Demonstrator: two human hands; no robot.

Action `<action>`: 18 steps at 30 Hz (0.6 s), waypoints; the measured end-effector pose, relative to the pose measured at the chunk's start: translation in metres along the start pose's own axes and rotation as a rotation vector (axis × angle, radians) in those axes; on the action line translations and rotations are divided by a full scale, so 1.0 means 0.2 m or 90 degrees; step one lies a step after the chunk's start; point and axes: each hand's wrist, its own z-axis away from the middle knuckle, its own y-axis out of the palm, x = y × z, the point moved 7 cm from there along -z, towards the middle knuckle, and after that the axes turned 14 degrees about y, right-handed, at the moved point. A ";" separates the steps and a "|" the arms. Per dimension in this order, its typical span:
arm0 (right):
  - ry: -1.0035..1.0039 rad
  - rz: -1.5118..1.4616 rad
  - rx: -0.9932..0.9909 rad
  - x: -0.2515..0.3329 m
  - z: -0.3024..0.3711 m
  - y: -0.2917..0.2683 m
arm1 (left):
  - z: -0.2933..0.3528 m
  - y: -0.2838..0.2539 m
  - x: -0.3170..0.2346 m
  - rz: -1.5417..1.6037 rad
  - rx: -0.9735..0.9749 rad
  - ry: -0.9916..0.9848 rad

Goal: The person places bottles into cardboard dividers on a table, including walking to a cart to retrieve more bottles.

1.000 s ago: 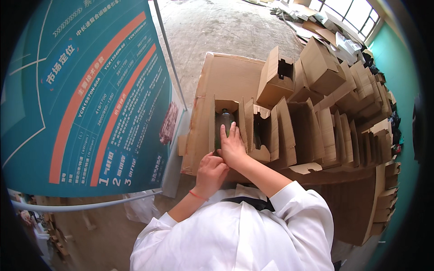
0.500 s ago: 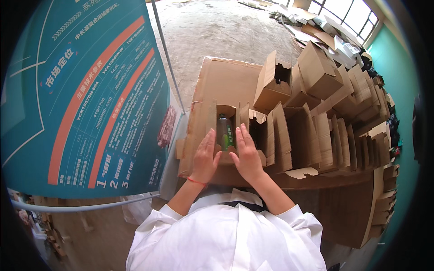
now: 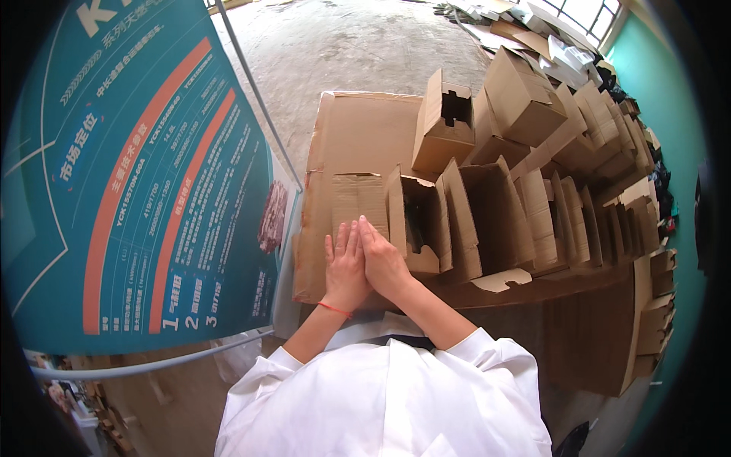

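Note:
A small brown cardboard box [image 3: 358, 199] stands in front of me with its flaps folded over the top. My left hand [image 3: 346, 268] lies flat on it, fingers stretched out, an orange-red band on the wrist. Beside it my right hand [image 3: 386, 266] also presses down flat, its straight fingers side by side and touching the left hand. Neither hand grips anything. The bottle seen earlier in this box is now hidden under the flaps. Right of it stands an uncovered box [image 3: 425, 260] with a dark object inside that I cannot make out.
Several open cardboard boxes [image 3: 495, 221] stand in a row to the right, with taller boxes [image 3: 445, 141] behind. All rest on a large cardboard surface [image 3: 365, 126]. A teal printed banner [image 3: 152, 190] on a metal frame rises close on the left. Scrap [image 3: 563, 57] lies far right.
The box's flaps have gone from open, with a bottle showing, to folded down over it. My hands have come together on top. The view has shifted slightly.

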 end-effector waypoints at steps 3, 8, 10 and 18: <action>-0.018 -0.014 -0.029 0.04 0.05 -0.08 | 0.01 0.06 0.01 -0.127 0.002 0.047; -0.141 -0.028 -0.060 0.17 0.20 -0.39 | -0.02 -0.03 -0.03 -0.028 0.014 0.030; -0.129 -0.028 -0.154 0.14 0.23 -0.59 | -0.04 -0.13 -0.08 0.054 0.031 0.008; 0.047 0.074 -0.400 -0.39 0.38 -1.40 | -0.19 -0.22 -0.75 0.407 -0.114 0.227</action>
